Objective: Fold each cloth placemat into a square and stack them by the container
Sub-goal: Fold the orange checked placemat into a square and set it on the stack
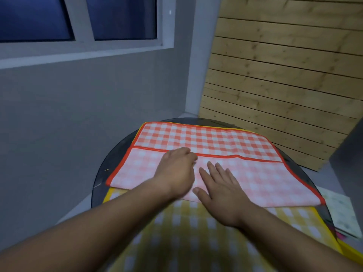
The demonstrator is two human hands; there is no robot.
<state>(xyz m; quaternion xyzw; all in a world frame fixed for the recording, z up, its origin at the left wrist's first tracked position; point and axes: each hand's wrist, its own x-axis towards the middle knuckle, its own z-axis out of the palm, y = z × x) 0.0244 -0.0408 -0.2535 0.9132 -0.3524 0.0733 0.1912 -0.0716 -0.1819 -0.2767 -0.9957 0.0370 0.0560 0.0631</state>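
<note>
A red-and-white checked placemat (225, 142) with a red border lies across the round dark table (102, 179), its near part folded over toward the far edge so the paler underside faces up. My left hand (176, 169) rests on the fold with its fingers curled near the red hem. Beside it, my right hand (218, 191) lies flat on the folded part, fingers straight and spread. Underneath, a yellow-and-white checked placemat (186, 238) covers the near side of the table. No container shows in the view.
A grey wall with a window stands to the left and a wooden slat panel (284, 75) behind the table. At the table's right edge lies a pale printed sheet (341, 211). A grey upright surface rises at the far right.
</note>
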